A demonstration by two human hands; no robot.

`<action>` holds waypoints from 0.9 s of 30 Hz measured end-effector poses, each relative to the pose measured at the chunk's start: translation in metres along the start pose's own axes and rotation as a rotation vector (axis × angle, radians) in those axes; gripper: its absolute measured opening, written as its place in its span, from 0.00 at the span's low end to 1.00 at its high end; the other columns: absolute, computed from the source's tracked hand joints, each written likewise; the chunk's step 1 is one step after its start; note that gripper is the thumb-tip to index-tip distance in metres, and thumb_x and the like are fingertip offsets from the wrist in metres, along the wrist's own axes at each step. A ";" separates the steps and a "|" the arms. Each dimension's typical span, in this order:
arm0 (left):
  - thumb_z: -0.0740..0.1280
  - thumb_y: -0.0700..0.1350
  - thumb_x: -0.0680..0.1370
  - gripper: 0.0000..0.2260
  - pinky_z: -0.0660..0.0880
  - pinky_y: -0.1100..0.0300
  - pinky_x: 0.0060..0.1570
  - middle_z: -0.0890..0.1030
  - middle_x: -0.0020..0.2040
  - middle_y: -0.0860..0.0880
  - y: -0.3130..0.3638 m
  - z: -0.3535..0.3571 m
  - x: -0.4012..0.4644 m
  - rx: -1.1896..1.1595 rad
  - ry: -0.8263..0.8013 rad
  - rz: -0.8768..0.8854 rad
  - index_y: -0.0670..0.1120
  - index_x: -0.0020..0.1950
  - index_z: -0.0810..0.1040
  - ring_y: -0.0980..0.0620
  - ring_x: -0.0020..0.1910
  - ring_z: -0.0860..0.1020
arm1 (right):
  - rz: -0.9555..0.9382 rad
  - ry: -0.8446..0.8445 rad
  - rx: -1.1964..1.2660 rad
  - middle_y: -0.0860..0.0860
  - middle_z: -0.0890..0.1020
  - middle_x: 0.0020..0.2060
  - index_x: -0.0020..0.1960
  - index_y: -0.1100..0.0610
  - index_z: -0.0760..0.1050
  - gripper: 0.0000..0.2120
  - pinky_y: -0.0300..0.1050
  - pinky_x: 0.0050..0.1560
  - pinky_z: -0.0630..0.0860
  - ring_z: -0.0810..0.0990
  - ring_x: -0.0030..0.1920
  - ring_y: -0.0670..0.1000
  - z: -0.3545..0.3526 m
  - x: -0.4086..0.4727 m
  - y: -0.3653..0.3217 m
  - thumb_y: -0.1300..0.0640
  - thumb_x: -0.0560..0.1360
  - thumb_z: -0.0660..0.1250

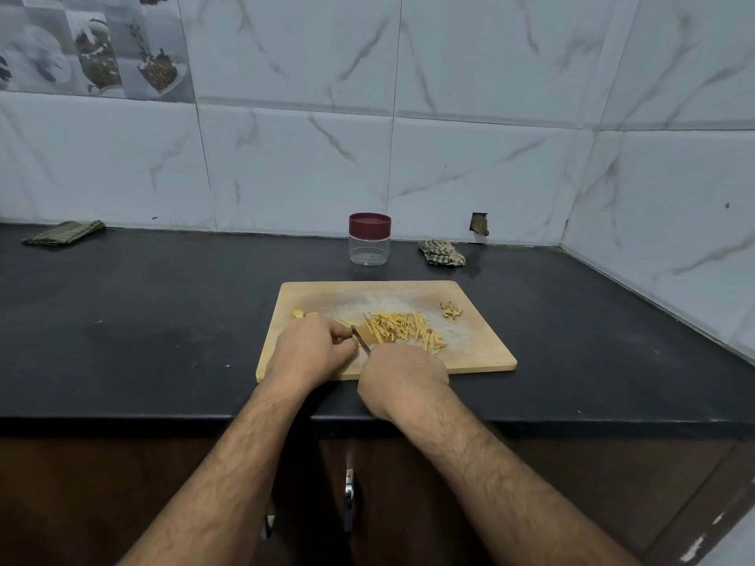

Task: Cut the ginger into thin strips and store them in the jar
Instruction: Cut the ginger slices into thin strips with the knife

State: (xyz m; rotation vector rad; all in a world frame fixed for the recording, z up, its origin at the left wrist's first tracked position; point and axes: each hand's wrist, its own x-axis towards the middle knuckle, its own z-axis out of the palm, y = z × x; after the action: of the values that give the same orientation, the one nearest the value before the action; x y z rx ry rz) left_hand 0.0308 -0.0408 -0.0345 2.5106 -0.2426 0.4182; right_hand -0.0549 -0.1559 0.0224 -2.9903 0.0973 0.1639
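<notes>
Slicing step in progress: the right hand (402, 371) grips the knife (361, 339), blade just beside the left hand (312, 348), whose curled fingers pin ginger. Cut strips (402, 330) lie beyond the blade; the lidded jar (369, 239) stands farther back, so storing requires uncapping

The right hand (402, 371) hides the knife (361, 341) handle; the left hand (312, 347) covers whatever ginger it holds down.

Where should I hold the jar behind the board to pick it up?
Grip the jar around its clear round body, just under the dark red lid, coming from the front over the cutting board. It stands upright with free space on both sides.
</notes>
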 end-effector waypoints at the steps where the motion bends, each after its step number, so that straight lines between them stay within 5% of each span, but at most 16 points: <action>1: 0.68 0.48 0.75 0.11 0.76 0.59 0.51 0.85 0.54 0.55 0.000 0.000 0.000 -0.003 0.001 0.001 0.53 0.55 0.86 0.53 0.53 0.80 | -0.003 0.001 -0.004 0.52 0.78 0.62 0.67 0.56 0.73 0.16 0.47 0.49 0.68 0.76 0.61 0.54 0.000 0.001 -0.001 0.58 0.80 0.61; 11: 0.68 0.49 0.75 0.10 0.76 0.58 0.52 0.85 0.51 0.55 0.000 0.001 0.000 0.018 0.008 -0.015 0.53 0.55 0.86 0.52 0.52 0.80 | 0.031 -0.032 -0.039 0.53 0.79 0.57 0.63 0.55 0.75 0.13 0.47 0.44 0.71 0.77 0.53 0.54 0.009 -0.023 0.011 0.60 0.79 0.63; 19: 0.69 0.49 0.75 0.11 0.77 0.58 0.49 0.85 0.50 0.56 0.003 -0.002 -0.003 -0.001 -0.011 -0.021 0.53 0.56 0.85 0.53 0.49 0.80 | 0.053 -0.001 -0.004 0.53 0.79 0.58 0.66 0.55 0.74 0.16 0.47 0.46 0.74 0.78 0.56 0.55 0.003 -0.009 0.007 0.60 0.78 0.64; 27: 0.69 0.49 0.74 0.11 0.72 0.62 0.40 0.81 0.37 0.56 -0.001 -0.001 -0.004 -0.047 0.003 -0.042 0.53 0.55 0.85 0.55 0.42 0.78 | 0.016 0.008 0.036 0.54 0.79 0.58 0.65 0.56 0.73 0.14 0.48 0.47 0.72 0.76 0.52 0.54 -0.001 -0.009 0.009 0.58 0.79 0.60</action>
State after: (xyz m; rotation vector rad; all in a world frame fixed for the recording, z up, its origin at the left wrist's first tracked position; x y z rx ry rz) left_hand 0.0271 -0.0392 -0.0351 2.4643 -0.1958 0.3954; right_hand -0.0643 -0.1641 0.0227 -2.9553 0.1236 0.1505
